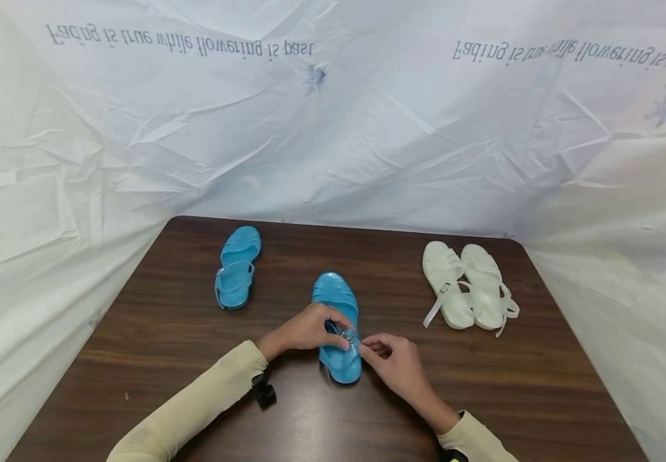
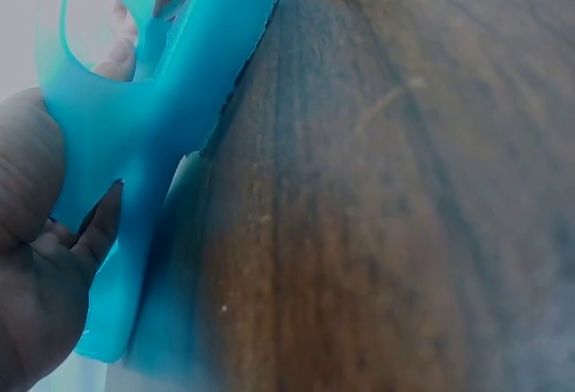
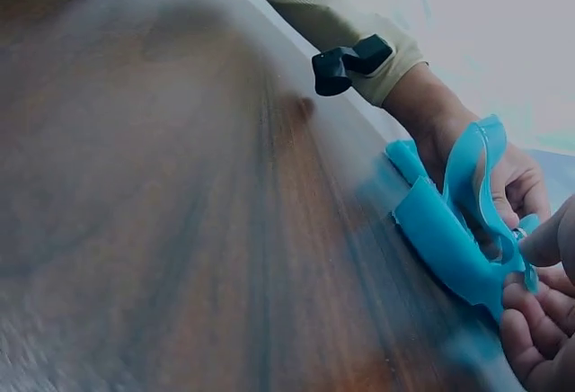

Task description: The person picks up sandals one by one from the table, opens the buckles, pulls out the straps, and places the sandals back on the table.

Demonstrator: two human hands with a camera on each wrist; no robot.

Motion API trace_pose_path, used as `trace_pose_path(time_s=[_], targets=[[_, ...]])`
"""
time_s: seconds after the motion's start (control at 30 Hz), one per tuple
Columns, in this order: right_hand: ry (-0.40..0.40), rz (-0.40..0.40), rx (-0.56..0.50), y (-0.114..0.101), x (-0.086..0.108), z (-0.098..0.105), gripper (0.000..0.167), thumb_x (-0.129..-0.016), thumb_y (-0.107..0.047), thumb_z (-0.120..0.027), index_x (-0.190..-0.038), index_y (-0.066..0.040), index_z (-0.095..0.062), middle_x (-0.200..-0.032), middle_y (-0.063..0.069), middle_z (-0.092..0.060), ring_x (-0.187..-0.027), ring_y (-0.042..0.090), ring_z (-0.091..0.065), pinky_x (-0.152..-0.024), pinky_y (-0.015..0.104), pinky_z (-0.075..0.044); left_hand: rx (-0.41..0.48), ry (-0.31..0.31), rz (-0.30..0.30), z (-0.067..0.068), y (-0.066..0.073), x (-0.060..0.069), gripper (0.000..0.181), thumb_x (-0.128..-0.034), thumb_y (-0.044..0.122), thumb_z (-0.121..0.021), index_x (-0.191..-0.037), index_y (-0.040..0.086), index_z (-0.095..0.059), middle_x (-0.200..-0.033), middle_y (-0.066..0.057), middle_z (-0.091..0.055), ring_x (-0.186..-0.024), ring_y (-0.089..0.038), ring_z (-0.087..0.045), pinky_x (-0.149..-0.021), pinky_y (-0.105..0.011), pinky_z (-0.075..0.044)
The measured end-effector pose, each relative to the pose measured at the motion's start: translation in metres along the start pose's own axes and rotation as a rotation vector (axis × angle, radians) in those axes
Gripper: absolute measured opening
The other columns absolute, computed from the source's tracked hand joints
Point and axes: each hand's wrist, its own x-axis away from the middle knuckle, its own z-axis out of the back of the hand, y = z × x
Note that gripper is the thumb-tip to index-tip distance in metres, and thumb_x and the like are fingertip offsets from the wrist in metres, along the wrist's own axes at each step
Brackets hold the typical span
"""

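Note:
A blue jelly sandal point(image 1: 334, 290) stands on the table in the middle of the head view, toe pointing away. My left hand point(image 1: 308, 328) holds its ankle strap near the small metal buckle point(image 1: 347, 335), thumb on the near side. From the right, my right hand point(image 1: 398, 367) pinches the strap beside the buckle between thumb and forefinger. In the left wrist view the side of the sandal point(image 2: 193, 68) stands close to the left hand point(image 2: 36, 230). The right wrist view has the heel of the sandal point(image 3: 440, 239) and the buckle partly hidden by the fingers.
Another blue sandal point(image 1: 235, 282) lies at the back left of the dark wooden table point(image 1: 194, 372). A pair of white sandals point(image 1: 451, 301) lies at the back right, straps loose. A white printed sheet point(image 1: 333, 160) hangs behind the table. A black clip point(image 1: 264, 393) hangs at the left cuff.

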Motion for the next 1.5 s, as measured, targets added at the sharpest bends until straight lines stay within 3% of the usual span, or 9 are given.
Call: trace_pose_path(time_s=[0.53,0.9,1.3,1.5], targets=[[0.026,0.048,0.05,-0.01,-0.011,-0.003,0.011,-0.09,-0.02,-0.081,-0.093,-0.01,-0.08,-0.078,-0.012,-0.07,-0.071,0.003,-0.063,-0.064,0.023,-0.055,-0.009,-0.029,-0.008,0.005,-0.005,-0.007,0.028,-0.0867,0.033,-0.083,-0.111,0.019,-0.079,-0.102,0.012,-0.075,-0.092,-0.003,-0.068,-0.08,-0.025,-0.057],[-0.047,-0.032,0.031,-0.004,-0.007,0.003,0.005,-0.092,-0.021,-0.079,-0.089,-0.017,-0.078,-0.075,-0.011,-0.069,-0.068,0.005,-0.062,-0.061,0.023,-0.052,-0.003,-0.026,-0.018,0.005,-0.001,-0.005,0.023,-0.0878,0.029,-0.082,-0.108,0.019,-0.079,-0.101,0.01,-0.075,-0.09,-0.003,-0.067,-0.079,-0.025,-0.057],[-0.011,0.048,0.096,-0.013,-0.011,0.001,0.006,-0.089,-0.016,-0.081,-0.093,-0.011,-0.08,-0.077,-0.012,-0.071,-0.069,0.001,-0.062,-0.062,0.023,-0.053,0.033,-0.025,-0.004,0.001,-0.001,-0.006,0.024,-0.0863,0.031,-0.084,-0.106,0.019,-0.079,-0.097,0.012,-0.075,-0.089,-0.004,-0.069,-0.078,-0.026,-0.058],[-0.042,-0.008,0.084,-0.009,-0.008,0.004,0.006,-0.088,-0.02,-0.083,-0.09,-0.016,-0.079,-0.077,-0.011,-0.071,-0.069,0.002,-0.063,-0.063,0.023,-0.053,0.041,-0.023,0.004,-0.001,-0.003,-0.005,0.022,-0.0863,0.03,-0.084,-0.106,0.02,-0.079,-0.096,0.013,-0.075,-0.088,-0.004,-0.069,-0.077,-0.027,-0.058]])
